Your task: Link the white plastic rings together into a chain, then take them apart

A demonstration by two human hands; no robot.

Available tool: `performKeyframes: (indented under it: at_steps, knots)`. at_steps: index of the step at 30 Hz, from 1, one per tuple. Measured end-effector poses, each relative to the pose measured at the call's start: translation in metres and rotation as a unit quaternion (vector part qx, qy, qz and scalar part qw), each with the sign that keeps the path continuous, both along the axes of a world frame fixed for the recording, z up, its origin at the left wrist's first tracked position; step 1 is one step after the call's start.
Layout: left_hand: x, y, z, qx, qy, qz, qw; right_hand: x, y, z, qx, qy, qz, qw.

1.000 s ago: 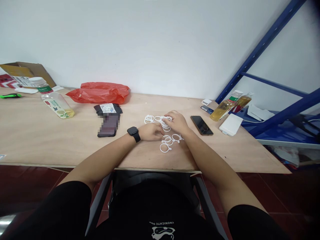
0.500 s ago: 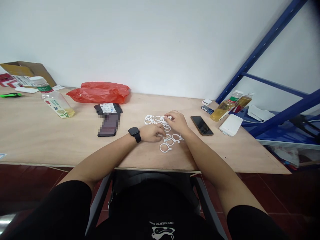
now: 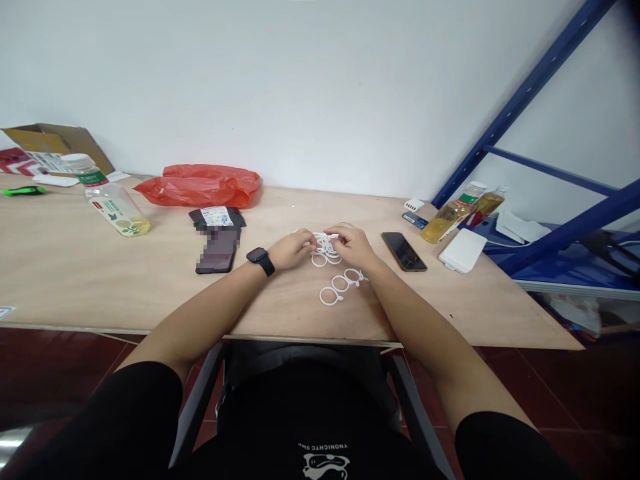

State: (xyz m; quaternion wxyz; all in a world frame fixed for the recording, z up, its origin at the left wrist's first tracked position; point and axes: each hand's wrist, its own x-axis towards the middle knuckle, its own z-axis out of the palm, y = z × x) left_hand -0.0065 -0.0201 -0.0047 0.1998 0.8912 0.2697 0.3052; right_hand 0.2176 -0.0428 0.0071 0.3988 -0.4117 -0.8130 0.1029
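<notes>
Between my hands lies a cluster of thin white plastic rings (image 3: 326, 248), each with a small tab, overlapping on the wooden table (image 3: 280, 307). My left hand (image 3: 291, 249), with a black watch on its wrist, has its fingers curled against the left side of the cluster. On the other side, the thumb and fingers of my right hand (image 3: 351, 244) pinch at the rings. Which rings each hand grips is partly hidden by the fingers. Closer to me lie separate white rings (image 3: 329, 296) in a slanting row towards my right forearm.
To the right are a phone (image 3: 404, 251), a white box (image 3: 463, 251), a drink bottle (image 3: 453, 213) and a blue metal rack (image 3: 560, 247). On the left are a dark packet (image 3: 219, 243), a red plastic bag (image 3: 200, 187), another bottle (image 3: 113, 207) and a cardboard box (image 3: 75, 143).
My left hand has moved up and slightly left, from the nearer rings to the cluster. A ring near it has shifted away from the slanting row. My right hand stays about where it was.
</notes>
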Motion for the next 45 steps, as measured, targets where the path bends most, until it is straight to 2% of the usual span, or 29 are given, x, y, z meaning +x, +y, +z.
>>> performKeyframes:
  at_steps: [4,9,12,17,28,31,35,38,40,43,45]
  knots:
    - [-0.004,0.001,0.004,-0.055,-0.052,0.043,0.996,-0.008,-0.005,0.005,0.007,-0.020,0.042,0.999]
    - [-0.001,-0.005,0.006,-0.105,-0.077,0.011,0.991,-0.015,-0.010,0.005,-0.003,-0.009,0.009,1.000]
    - [0.001,-0.008,0.007,-0.112,-0.066,0.008,0.992,-0.015,-0.010,0.001,-0.039,0.017,-0.008,0.999]
    - [0.005,-0.011,0.008,-0.087,-0.024,0.018,0.996,-0.015,-0.009,-0.004,-0.084,0.048,0.000,0.995]
    - [0.015,-0.022,0.014,-0.005,0.066,0.025,0.997,-0.016,-0.003,-0.003,-0.048,-0.017,-0.018,0.999]
    - [0.011,-0.018,0.014,0.016,0.076,0.061,0.995,-0.013,-0.001,-0.003,-0.079,0.019,-0.019,0.996]
    - [-0.001,-0.005,0.010,0.059,0.106,0.156,0.980,-0.002,0.005,-0.003,-0.106,0.109,-0.061,0.986]
    - [-0.007,0.002,0.006,0.053,0.135,0.213,0.966,0.007,0.010,-0.003,-0.115,0.159,-0.089,0.976]
    - [-0.007,0.001,0.007,0.046,0.130,0.225,0.965,0.011,0.013,-0.003,-0.114,0.168,-0.097,0.974]
    - [0.000,-0.008,0.012,0.021,0.073,0.185,0.980,0.011,0.013,-0.005,-0.110,0.169,-0.099,0.975]
    - [0.008,-0.019,0.016,-0.027,0.036,0.097,0.994,0.009,0.013,-0.006,-0.110,0.167,-0.093,0.975]
